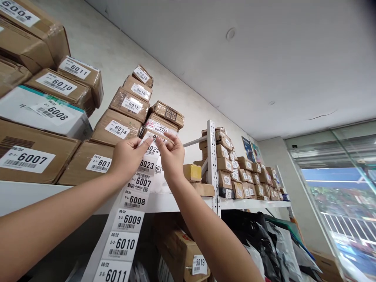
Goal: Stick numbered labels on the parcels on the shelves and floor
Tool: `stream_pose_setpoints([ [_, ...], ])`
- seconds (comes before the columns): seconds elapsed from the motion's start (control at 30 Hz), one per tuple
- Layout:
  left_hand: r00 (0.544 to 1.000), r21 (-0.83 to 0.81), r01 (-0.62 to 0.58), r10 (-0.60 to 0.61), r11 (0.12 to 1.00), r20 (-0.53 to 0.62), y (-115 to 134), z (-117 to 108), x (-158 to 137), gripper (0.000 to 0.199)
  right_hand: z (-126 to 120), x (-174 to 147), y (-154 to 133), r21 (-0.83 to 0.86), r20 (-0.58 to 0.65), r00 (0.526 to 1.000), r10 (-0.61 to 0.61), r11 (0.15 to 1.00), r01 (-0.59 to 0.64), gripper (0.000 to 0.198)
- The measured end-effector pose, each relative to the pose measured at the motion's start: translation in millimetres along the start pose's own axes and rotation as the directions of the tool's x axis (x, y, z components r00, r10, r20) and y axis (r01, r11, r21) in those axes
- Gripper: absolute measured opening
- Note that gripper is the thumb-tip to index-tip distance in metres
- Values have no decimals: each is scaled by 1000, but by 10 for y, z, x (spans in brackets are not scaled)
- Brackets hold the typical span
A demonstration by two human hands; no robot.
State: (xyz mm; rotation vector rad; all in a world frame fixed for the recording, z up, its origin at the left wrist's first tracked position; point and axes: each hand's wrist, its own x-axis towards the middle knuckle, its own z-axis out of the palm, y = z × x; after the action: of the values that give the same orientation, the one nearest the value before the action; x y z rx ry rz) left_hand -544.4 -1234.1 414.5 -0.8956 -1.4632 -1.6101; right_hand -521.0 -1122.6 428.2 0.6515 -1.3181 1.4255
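A smooth pale grey ceiling (293, 62) spans the room, with a round white fitting (230, 33) on the near side and a thin dark crack (321, 115) toward the far right. A plain off-white wall (117, 49) runs from near left to far right, where two rectangular dark blue and teal posters (247, 148) hang. White metal shelving with a perforated upright post (212, 164) lines it. At right, daylight enters through a broad glazed opening (346, 176) beneath a grey slatted roller shutter (305, 152); a white barred railing (349, 231) stands outside.
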Motion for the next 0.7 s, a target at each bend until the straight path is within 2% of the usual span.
stream_pose_setpoints([
  [0.07,997,-122,14,-5,992,79,-47,-11,35,28,-8,24,-12,52,14,986,168,984,-168,26],
  [0.13,984,-264,73,-25,962,178,-105,-17,72,36,-33,68,-22,80,67,963,262,960,-267,22],
  [0.23,977,-362,128,-54,923,207,-150,-15,107,44,-61,119,-30,85,150,954,259,958,-273,21],
  [0.3,988,-290,92,-51,952,149,-140,-13,113,36,-53,128,-28,61,174,956,236,966,-249,20],
  [0.33,993,-217,69,-47,974,107,-129,-13,111,33,-42,128,-23,39,171,960,223,972,-233,18],
  [0.4,999,-91,50,-47,995,26,-110,-19,105,39,-8,121,-11,-11,152,970,187,982,-188,13],
  [0.47,998,-56,58,-59,997,-14,-105,-32,98,44,26,125,-5,-54,139,983,119,992,-112,8],
  [0.53,995,-95,81,-74,992,69,-107,-53,89,39,49,163,-13,-94,131,991,4,996,8,6],
  [0.63,964,-123,132,-99,984,247,-100,-99,58,42,62,357,-51,-177,121,979,-162,967,182,5],
  [0.7,956,-122,149,-112,981,269,-87,-139,14,40,61,608,-74,-256,70,964,-257,929,266,6],
])
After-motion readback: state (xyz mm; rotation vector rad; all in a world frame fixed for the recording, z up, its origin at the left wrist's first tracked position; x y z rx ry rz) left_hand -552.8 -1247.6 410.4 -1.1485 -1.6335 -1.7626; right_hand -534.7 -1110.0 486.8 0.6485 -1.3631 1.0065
